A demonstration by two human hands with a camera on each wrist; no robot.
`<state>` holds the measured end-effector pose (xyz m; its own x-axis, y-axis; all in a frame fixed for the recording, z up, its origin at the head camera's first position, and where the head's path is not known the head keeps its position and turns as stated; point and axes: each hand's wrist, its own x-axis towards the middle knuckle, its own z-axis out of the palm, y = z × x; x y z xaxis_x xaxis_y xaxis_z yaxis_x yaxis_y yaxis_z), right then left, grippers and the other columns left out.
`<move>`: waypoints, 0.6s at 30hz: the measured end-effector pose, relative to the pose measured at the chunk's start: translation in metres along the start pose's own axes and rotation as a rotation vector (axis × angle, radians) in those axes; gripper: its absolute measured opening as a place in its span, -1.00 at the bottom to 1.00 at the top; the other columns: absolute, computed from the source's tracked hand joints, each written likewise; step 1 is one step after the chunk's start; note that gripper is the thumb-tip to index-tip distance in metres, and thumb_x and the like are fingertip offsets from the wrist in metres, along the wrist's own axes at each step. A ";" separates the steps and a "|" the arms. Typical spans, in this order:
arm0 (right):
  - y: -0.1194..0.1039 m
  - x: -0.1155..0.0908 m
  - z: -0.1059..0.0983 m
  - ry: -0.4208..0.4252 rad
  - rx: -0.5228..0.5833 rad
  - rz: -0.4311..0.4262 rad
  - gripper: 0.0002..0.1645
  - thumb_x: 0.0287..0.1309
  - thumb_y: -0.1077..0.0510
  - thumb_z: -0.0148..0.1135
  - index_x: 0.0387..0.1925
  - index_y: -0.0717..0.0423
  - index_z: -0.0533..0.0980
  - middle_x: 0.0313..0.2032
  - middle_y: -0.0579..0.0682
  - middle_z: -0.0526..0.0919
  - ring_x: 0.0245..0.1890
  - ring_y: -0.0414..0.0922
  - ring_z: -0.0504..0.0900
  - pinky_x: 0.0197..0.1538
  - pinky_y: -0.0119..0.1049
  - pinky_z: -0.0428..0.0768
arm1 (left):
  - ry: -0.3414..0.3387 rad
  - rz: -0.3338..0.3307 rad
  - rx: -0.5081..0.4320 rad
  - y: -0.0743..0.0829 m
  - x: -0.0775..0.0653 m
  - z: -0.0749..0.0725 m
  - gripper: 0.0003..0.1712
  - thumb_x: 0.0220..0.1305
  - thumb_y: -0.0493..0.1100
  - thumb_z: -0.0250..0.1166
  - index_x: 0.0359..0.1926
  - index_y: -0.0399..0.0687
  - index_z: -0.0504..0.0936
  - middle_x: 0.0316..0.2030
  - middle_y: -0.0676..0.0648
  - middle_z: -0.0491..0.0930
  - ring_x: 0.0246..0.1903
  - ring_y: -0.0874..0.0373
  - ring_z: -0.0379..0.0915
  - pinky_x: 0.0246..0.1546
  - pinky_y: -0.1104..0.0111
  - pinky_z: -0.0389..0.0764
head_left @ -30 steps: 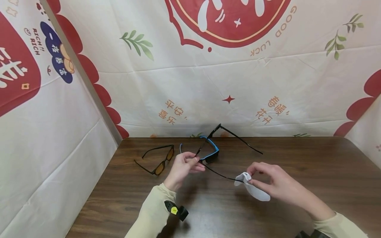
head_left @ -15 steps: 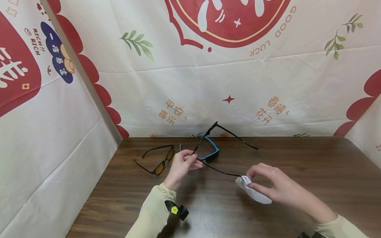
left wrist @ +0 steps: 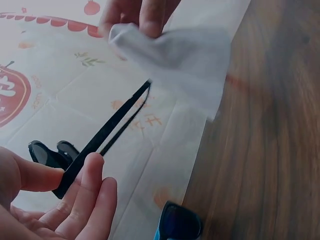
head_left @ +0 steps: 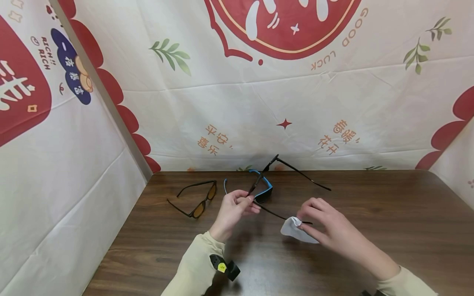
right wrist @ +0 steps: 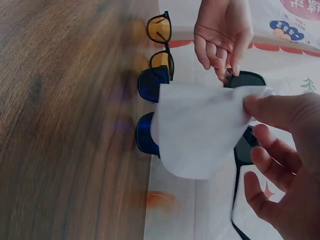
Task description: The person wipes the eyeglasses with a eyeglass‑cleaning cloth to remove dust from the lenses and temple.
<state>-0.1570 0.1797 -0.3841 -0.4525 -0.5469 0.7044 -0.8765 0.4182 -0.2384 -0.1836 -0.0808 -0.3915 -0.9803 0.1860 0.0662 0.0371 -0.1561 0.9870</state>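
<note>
My left hand pinches a pair of black sunglasses near one hinge, holding them above the table. Both arms of the glasses are unfolded. In the head view my right hand pinches a thin white cloth around the nearer arm, whose tip sticks out past the fingers. The right wrist view shows the thumb on the cloth, which hides part of the glasses behind it. Seen from the left wrist, the glasses' arm runs from the left fingers up to the cloth.
Blue-and-black sunglasses rest on the brown wooden table just behind my left hand. To their left lie dark-framed glasses with amber lenses. A printed white cloth backdrop rises along the table's back edge.
My right hand has slid left with the cloth along the glasses' arm, uncovering its tip. The left hand and the held glasses have shifted slightly right and toward me.
</note>
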 end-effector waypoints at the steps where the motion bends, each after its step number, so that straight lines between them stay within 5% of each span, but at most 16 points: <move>1: 0.000 0.001 0.002 0.011 -0.019 -0.007 -0.66 0.33 -0.19 0.02 -0.32 -0.08 0.55 -0.26 -0.23 0.51 -0.26 -0.22 0.45 -0.20 -0.47 0.39 | -0.004 -0.004 -0.001 0.000 -0.001 0.002 -0.88 0.33 -0.40 0.11 -0.15 -0.44 0.42 -0.41 -0.34 0.66 -0.51 0.21 0.63 -0.15 0.07 0.61; 10: -0.009 0.012 0.021 0.071 -0.214 0.007 -0.51 0.41 -0.23 -0.16 -0.37 -0.07 0.55 -0.30 -0.20 0.53 -0.26 -0.12 0.47 -0.24 -0.11 0.37 | -0.027 -0.043 0.032 -0.004 -0.008 0.021 -0.80 0.33 -0.38 0.13 -0.12 -0.53 0.48 -0.32 -0.36 0.66 -0.35 0.04 0.67 -0.08 0.12 0.59; 18: -0.014 0.020 0.036 0.085 -0.214 0.038 -0.46 0.43 -0.22 -0.20 -0.38 -0.01 0.56 -0.33 -0.11 0.53 -0.20 -0.04 0.47 -0.21 -0.05 0.38 | 0.014 -0.056 0.060 -0.009 -0.011 0.034 -0.81 0.32 -0.35 0.17 -0.15 -0.47 0.53 -0.31 -0.30 0.67 -0.33 0.10 0.62 -0.06 0.16 0.57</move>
<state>-0.1598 0.1372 -0.3910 -0.4606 -0.4687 0.7538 -0.8003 0.5866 -0.1244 -0.1662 -0.0485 -0.3960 -0.9838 0.1793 0.0092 -0.0067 -0.0876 0.9961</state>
